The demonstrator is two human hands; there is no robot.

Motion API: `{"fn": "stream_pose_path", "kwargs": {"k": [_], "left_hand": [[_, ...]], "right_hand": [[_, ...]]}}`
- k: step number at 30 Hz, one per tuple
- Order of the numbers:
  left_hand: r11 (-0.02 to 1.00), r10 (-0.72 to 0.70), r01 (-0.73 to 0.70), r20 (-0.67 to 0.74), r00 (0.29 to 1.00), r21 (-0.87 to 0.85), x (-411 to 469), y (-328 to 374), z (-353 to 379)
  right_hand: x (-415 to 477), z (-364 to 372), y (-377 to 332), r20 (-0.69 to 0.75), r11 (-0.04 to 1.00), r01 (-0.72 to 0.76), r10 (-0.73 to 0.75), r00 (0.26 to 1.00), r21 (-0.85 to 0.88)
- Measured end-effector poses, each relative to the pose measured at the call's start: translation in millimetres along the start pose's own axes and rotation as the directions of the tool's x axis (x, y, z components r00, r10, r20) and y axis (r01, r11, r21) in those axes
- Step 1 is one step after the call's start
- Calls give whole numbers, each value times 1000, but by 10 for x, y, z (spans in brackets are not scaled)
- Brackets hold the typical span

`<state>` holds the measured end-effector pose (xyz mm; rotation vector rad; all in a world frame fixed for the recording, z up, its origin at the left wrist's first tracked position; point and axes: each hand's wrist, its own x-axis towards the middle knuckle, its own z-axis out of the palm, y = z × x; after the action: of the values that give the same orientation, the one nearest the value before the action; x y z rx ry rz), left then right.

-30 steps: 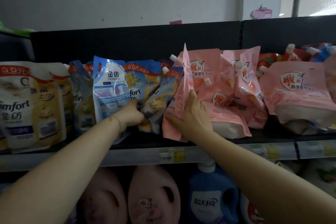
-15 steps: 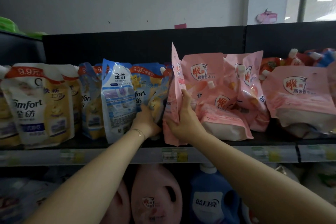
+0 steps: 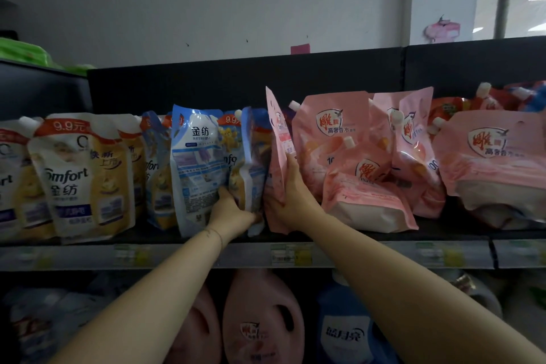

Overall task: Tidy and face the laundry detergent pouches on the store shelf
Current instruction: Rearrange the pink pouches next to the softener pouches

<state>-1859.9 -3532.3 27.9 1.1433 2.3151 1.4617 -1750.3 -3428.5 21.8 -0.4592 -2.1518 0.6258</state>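
Both hands have worked upward and closer together over the last second: the slumped blue pouches now stand straighter, and the pink plastic spouted pouch (image 3: 276, 133) has been lifted from its lean to stand upright.

That pink pouch sits at the front of the dark store shelf (image 3: 443, 230), at the gap between the blue group and the pink group. Its long axis is vertical and its narrow edge faces the camera. The right hand (image 3: 291, 198) grips its lower half from the right, with the fingers curled round it. To face it forward, I judge it needs roughly a quarter turn about that upright axis, and the right hand is already placed for that.

Just to its left, the left hand (image 3: 233, 214) is closed round the bottom of a blue and yellow plastic pouch (image 3: 251, 153). Beside that stands a blue and white pouch (image 3: 196, 162) marked "金纺", apparently showing its back panel.

Further right, pink pouches reading "高奢香水" (image 3: 331, 139) stand, and one (image 3: 369, 204) lies slumped. To the left are white and gold pouches (image 3: 79, 174) printed "Comfort", "金纺" and "9.9元". Price tags on the grey shelf rail (image 3: 369, 255) are too blurred to read. Below, a pink jug (image 3: 260, 325) sits beside a blue jug (image 3: 345, 334) that appears to read "蓝月亮".
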Motion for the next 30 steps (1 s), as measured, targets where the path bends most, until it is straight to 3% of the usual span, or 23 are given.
{"fn": "stream_pose_path", "kwargs": {"k": [3, 7, 10, 14, 20, 24, 26, 28, 30], "left_hand": [[997, 69, -61, -185, 980, 52, -121, 18, 72], [935, 347, -277, -410, 844, 220, -238, 84, 163], [824, 561, -443, -405, 722, 352, -313, 201, 158], [639, 735, -552, -215, 643, 536, -435, 406, 249], [633, 715, -669, 39, 699, 388, -500, 722, 655], [705, 598, -609, 156, 786, 364, -433, 918, 950], [762, 518, -550, 190, 834, 340, -334, 1021, 1066], [833, 411, -460, 215, 886, 307, -203, 1133, 1157], [881, 332, -388, 229, 915, 272, -65, 1205, 1249]], "right_hand": [[-27, -122, -28, 62, 995, 9, -3, 998, -102], [-136, -314, -57, 42, 938, -42, 60, 997, -344], [-206, -390, -152, -72, 913, -44, 16, 997, -406], [-254, -545, -209, -223, 852, -40, -91, 971, -522], [-341, -980, -60, -247, 743, -144, -30, 968, -654], [-432, -1231, 205, -209, 627, -341, 277, 938, -700], [-500, -1291, 322, -128, 619, -393, 428, 895, -680], [-516, -1289, 430, 53, 634, -294, 468, 882, -715], [-514, -1289, 477, 126, 646, -275, 503, 855, -712]]}}
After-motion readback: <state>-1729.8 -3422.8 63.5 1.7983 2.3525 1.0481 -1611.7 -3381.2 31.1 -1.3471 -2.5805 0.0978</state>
